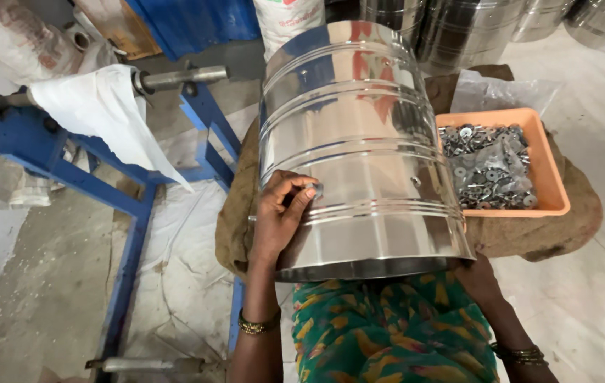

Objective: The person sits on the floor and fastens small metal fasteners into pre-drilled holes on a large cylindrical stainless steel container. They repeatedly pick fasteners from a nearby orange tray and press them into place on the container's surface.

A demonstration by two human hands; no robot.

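Steel drum (359, 142) lies on its side across the person's lap, open end toward the camera, resting on brown sacking (529, 234). Left hand (281, 213) presses on the drum wall, fingertips pinching a small rivet-like piece (314, 190) against it. Right hand is hidden behind the drum's lower edge, grip can't be told. Orange tray (554, 177) of metal washers (486, 167) sits just right of the drum. Blue metal stand (132, 184) is at left.

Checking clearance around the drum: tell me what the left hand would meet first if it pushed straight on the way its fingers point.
The left hand already rests fingertips against the steel drum wall, pinching a small metal piece, so it likely meets the drum itself at once.
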